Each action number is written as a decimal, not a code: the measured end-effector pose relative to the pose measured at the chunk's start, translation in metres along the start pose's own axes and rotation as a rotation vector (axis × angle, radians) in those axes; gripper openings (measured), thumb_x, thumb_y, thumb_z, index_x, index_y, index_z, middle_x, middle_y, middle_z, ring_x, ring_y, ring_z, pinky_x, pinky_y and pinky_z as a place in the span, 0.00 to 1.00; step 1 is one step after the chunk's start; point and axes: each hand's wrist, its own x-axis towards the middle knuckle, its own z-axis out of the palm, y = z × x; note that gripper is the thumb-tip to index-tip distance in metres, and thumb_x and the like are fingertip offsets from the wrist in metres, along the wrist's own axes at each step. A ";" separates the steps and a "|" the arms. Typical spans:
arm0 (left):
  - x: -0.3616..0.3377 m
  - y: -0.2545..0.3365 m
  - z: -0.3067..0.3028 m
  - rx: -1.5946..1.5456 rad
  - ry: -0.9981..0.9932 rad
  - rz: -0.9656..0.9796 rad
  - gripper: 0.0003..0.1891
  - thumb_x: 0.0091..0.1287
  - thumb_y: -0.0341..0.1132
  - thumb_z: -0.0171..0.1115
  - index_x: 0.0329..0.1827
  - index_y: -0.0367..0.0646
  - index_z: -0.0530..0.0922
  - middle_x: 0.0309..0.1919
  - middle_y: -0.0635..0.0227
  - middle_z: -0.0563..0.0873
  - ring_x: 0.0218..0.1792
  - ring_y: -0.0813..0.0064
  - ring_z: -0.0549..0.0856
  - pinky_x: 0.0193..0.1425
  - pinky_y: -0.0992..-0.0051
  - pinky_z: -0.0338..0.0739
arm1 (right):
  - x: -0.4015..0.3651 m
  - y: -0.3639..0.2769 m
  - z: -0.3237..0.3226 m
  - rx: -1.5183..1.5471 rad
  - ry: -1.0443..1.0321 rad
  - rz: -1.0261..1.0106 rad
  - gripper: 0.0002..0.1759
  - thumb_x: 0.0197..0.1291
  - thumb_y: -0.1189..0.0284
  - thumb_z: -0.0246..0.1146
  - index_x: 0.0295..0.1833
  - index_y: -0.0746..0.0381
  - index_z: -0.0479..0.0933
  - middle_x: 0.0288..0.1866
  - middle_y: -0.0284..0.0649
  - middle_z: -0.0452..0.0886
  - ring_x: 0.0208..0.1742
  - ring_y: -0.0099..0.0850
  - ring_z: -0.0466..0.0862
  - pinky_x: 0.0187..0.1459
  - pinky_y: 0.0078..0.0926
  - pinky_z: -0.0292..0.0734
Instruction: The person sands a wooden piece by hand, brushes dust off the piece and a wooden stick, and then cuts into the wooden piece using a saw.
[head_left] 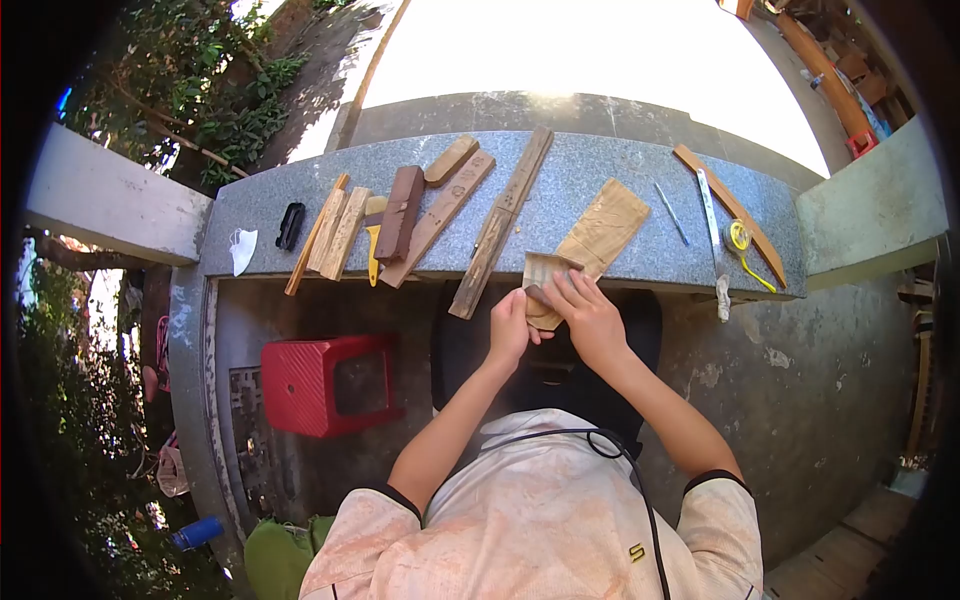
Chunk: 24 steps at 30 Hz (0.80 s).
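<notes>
Both hands are at the front edge of the stone table, over my lap. A creased piece of brown sandpaper [545, 268] is between them, its upper edge folded over. My left hand [508, 328] pinches its left side, close to a small dark brown patch. From the right, my right hand [592, 318] closes over the same piece, fingers bent across its face; part of the piece is hidden beneath them. Just beyond lies a larger wrinkled brown sheet [606, 226], flat on the table and overlapping the held piece in this view.
Left of the hands on the speckled table [330, 165] lie a long wood strip [505, 220], a dark wood block [400, 212], a yellow-handled brush [374, 240] and several sticks. A pen [672, 213], metal ruler [711, 220] and tape measure [738, 236] lie right. A red stool [300, 385] stands below.
</notes>
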 end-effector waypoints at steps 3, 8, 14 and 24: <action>-0.003 -0.001 0.005 -0.049 0.005 -0.012 0.27 0.93 0.48 0.42 0.73 0.33 0.78 0.48 0.56 0.91 0.21 0.78 0.84 0.37 0.70 0.95 | 0.009 0.039 -0.009 -0.001 0.126 0.123 0.27 0.66 0.83 0.61 0.70 0.58 0.85 0.73 0.46 0.86 0.78 0.50 0.81 0.82 0.54 0.71; -0.009 0.002 0.008 -0.086 0.059 -0.002 0.32 0.90 0.48 0.51 0.87 0.35 0.63 0.56 0.50 0.90 0.26 0.71 0.91 0.38 0.67 0.94 | 0.016 0.039 -0.026 0.217 0.147 0.357 0.24 0.75 0.84 0.56 0.71 0.61 0.84 0.72 0.48 0.87 0.79 0.53 0.80 0.84 0.58 0.65; -0.043 0.024 -0.027 0.154 -0.019 -0.051 0.38 0.85 0.47 0.62 0.89 0.36 0.58 0.59 0.47 0.92 0.30 0.66 0.95 0.36 0.70 0.91 | 0.004 0.032 -0.015 0.194 0.329 0.231 0.22 0.76 0.83 0.59 0.72 0.62 0.82 0.77 0.50 0.82 0.84 0.54 0.75 0.86 0.58 0.61; -0.069 0.025 -0.061 0.165 0.149 0.142 0.19 0.88 0.38 0.59 0.70 0.33 0.80 0.46 0.52 0.94 0.31 0.73 0.92 0.40 0.75 0.88 | 0.026 0.053 -0.014 0.223 0.408 0.273 0.26 0.78 0.71 0.65 0.77 0.65 0.78 0.80 0.54 0.79 0.85 0.55 0.72 0.86 0.54 0.59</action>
